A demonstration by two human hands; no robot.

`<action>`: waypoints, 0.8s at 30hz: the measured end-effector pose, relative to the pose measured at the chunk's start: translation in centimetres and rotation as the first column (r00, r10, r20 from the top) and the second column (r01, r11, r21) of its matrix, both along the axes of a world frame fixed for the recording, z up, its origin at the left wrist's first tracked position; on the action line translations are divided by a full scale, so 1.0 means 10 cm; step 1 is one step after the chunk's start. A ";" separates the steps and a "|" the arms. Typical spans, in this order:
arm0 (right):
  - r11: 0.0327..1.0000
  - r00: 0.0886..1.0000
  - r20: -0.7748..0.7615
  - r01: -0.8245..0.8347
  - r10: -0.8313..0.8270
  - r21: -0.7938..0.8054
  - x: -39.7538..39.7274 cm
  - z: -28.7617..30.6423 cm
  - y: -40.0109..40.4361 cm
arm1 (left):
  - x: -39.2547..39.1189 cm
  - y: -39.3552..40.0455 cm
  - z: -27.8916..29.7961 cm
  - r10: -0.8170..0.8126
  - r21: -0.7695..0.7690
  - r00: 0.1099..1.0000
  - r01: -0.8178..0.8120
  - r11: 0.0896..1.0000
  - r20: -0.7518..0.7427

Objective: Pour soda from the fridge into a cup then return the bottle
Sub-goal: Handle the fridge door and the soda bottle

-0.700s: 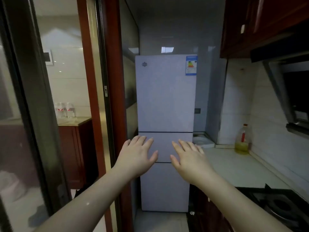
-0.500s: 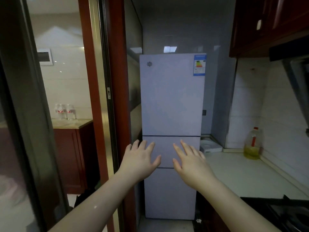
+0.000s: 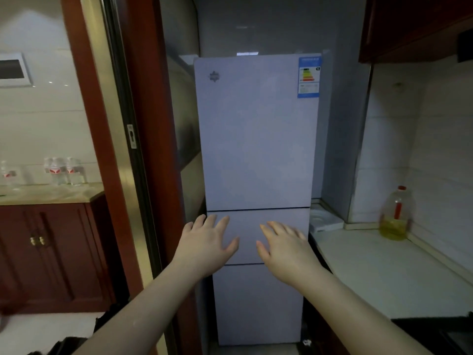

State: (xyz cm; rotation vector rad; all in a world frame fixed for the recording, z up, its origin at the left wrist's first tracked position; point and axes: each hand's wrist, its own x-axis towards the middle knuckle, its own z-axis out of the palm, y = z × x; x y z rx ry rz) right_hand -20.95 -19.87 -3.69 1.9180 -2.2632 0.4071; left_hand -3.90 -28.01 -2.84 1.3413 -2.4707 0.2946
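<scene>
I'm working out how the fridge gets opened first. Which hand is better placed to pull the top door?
Probably the right hand: it hangs nearer the fridge door's right edge beside the counter. The left hand is equally open and empty, and no handle or hinge shows, so it's a weak call.

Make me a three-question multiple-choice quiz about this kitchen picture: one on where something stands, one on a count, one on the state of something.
1. Where does the oil bottle stand?
A. on the counter right of the fridge
B. on top of the fridge
C. on the floor

2. How many door panels does the fridge front show?
A. one
B. two
C. three

3. What state are the left hand and right hand in?
A. both gripping a bottle
B. both open and holding nothing
C. one clenched in a fist

Answers: 1 A, it sits by the tiled wall; 2 C, two seams split the front; 3 B, the fingers are spread.
</scene>
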 end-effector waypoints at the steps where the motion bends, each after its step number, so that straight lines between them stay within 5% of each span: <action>1: 1.000 1.000 0.000 -0.003 0.003 -0.005 -0.08 -0.02 -0.14 | -0.07 -0.14 -0.03 -0.002 -0.015 1.000 0.002 1.000 0.005; 24: 0.982 0.982 -0.003 -0.188 0.188 0.012 -1.28 -0.25 -3.15 | -1.18 -2.90 -0.37 0.131 0.021 0.991 -0.132 0.991 0.035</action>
